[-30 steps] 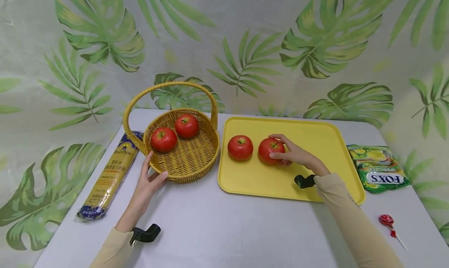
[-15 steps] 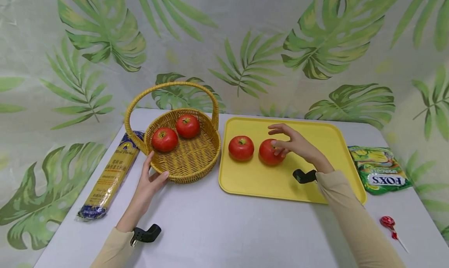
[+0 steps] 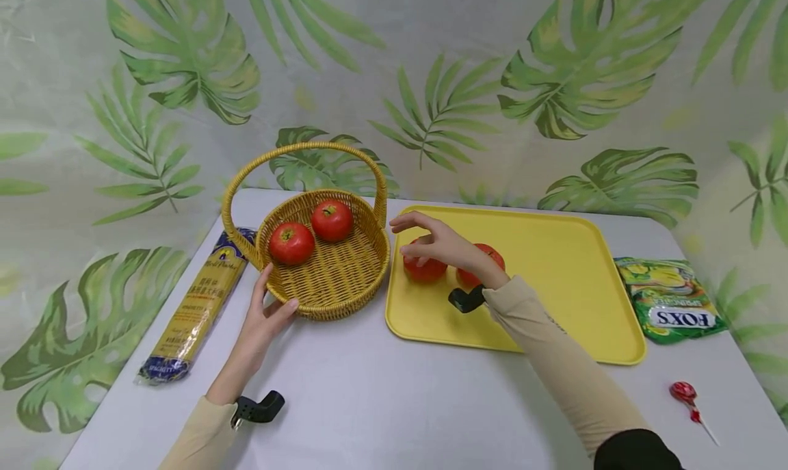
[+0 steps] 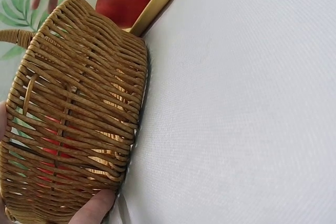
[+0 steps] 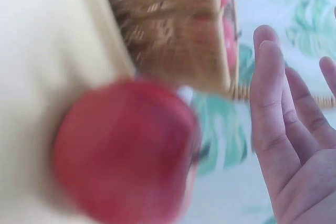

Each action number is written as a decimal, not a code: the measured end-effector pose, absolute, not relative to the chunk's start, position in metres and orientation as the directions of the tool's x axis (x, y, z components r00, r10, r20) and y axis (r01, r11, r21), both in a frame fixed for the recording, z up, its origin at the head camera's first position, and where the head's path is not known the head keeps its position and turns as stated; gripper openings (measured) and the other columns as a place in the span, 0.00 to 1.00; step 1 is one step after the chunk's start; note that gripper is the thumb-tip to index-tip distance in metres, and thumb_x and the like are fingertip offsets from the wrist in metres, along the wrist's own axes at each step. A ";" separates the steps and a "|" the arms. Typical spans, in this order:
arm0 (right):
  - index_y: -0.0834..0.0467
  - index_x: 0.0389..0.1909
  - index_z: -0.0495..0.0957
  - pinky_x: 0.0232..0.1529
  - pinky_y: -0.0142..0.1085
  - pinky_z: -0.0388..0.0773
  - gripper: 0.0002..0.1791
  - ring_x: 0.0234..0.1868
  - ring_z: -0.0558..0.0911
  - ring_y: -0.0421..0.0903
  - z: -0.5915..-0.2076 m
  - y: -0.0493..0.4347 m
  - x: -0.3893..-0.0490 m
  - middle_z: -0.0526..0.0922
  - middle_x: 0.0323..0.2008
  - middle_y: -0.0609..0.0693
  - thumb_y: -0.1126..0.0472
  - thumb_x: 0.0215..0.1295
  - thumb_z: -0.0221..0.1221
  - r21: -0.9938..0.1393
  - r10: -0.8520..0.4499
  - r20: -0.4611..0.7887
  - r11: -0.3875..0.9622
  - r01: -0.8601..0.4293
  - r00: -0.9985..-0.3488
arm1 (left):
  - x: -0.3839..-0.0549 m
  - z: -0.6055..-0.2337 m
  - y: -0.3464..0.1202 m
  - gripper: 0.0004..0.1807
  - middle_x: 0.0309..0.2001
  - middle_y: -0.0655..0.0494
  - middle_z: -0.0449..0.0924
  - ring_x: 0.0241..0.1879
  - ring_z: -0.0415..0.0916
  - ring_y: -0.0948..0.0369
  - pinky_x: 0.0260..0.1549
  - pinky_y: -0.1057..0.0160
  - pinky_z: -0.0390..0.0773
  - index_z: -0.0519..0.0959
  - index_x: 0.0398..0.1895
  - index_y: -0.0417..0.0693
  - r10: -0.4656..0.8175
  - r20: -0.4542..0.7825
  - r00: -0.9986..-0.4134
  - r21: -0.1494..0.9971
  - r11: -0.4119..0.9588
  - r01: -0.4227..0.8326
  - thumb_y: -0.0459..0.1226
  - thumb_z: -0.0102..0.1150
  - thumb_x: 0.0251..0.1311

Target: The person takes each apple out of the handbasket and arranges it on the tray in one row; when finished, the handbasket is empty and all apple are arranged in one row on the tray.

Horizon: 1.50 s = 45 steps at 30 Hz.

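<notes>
The wicker basket stands at the left with two red apples inside. My left hand holds its near left side. In the left wrist view, a fingertip presses low on the woven wall. On the yellow tray lie two more apples, the left apple and the right apple, both partly covered by my right hand. That hand hovers over them, fingers spread toward the basket and nothing held. The right wrist view shows its fingers apart from a nearby apple.
A spaghetti packet lies left of the basket, partly behind it. Right of the tray is a green FOX'S bag, with a red lollipop nearer the front. A leaf-patterned cloth hangs behind the white table.
My right hand let go of the right apple, lifted, and moved left over the left apple toward the basket. The apples stayed on the tray. My left hand kept its place on the basket.
</notes>
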State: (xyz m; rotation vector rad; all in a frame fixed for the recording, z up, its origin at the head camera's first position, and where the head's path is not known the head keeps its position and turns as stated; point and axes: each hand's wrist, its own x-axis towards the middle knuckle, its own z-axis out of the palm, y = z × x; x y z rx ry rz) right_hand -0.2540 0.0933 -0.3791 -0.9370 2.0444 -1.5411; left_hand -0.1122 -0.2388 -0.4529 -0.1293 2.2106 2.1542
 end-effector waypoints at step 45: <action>0.41 0.75 0.45 0.52 0.58 0.74 0.43 0.51 0.74 0.72 -0.404 -0.058 -0.300 0.46 0.72 0.58 0.64 0.66 0.58 -0.953 -0.528 -0.303 0.155 0.261 -0.793 | -0.113 -0.455 -0.240 0.45 0.74 0.49 0.26 0.69 0.46 0.41 0.57 0.60 0.69 0.36 0.77 0.63 -0.031 -0.089 -0.996 0.996 0.010 -0.089 0.36 0.55 0.67</action>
